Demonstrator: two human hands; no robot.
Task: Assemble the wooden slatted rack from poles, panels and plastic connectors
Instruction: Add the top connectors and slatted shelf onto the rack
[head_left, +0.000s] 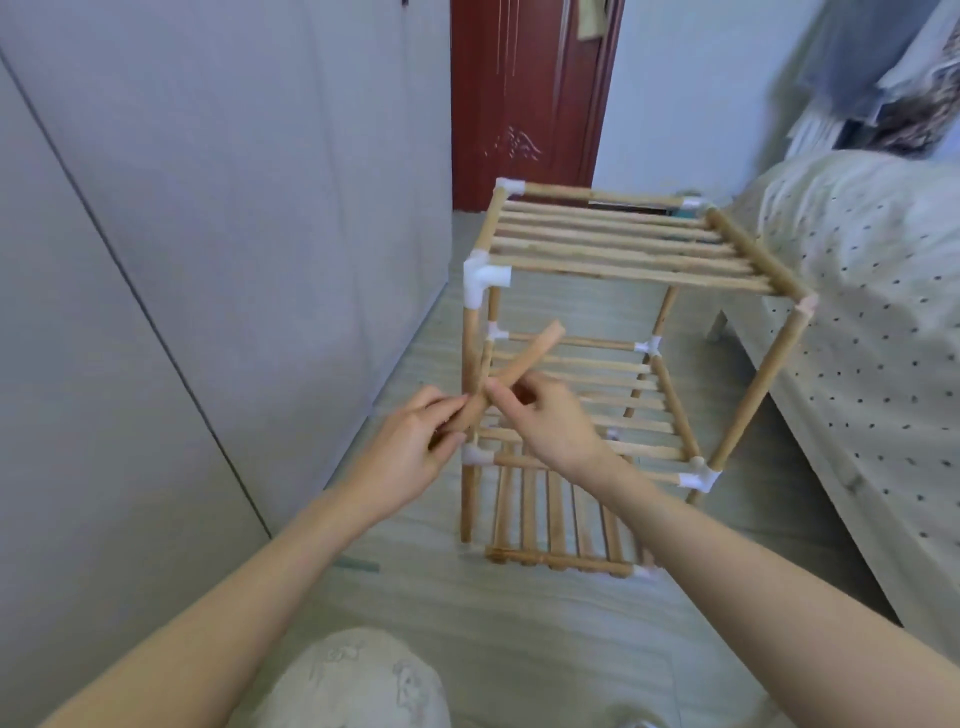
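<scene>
Holding a loose pole (156, 364) pinched between left hand (410, 447) and right hand (545, 415) at the rack (623, 249) standing on the floor (519, 623), we judge a skewed push could pop a connector (485, 278) loose.

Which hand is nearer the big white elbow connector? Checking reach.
Left. The left hand sits just below-left of the connector; the right hand lies lower and further right.

A short loose round wooden pole (156, 364) is held tilted by the left hand (410, 447) and right hand (545, 415), in front of the tall wooden slatted rack (623, 249) with white plastic corner connectors (485, 280).
</scene>
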